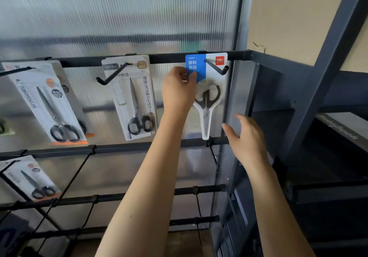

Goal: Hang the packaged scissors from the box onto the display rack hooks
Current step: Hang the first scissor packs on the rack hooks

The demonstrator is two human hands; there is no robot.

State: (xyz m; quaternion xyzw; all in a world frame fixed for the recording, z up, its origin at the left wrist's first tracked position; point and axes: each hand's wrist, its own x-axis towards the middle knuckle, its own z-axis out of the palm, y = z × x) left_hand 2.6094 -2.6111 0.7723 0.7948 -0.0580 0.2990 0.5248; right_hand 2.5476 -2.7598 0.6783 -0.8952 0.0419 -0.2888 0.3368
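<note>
Pinching the blue scissors pack (207,81) with my left hand (179,91), card threaded on its hook (217,68), blades pointing down; my right hand (247,137) hovers just beside, fingers spread, empty.

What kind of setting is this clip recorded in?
Probably a shop display or a mock retail set: a black display rack with hooks, carded scissors packs hanging along it, and dark shelving beside it.

Soft daylight through the ribbed translucent panel (119,13), dim lower right, wide-angle bending, slight blur
</note>
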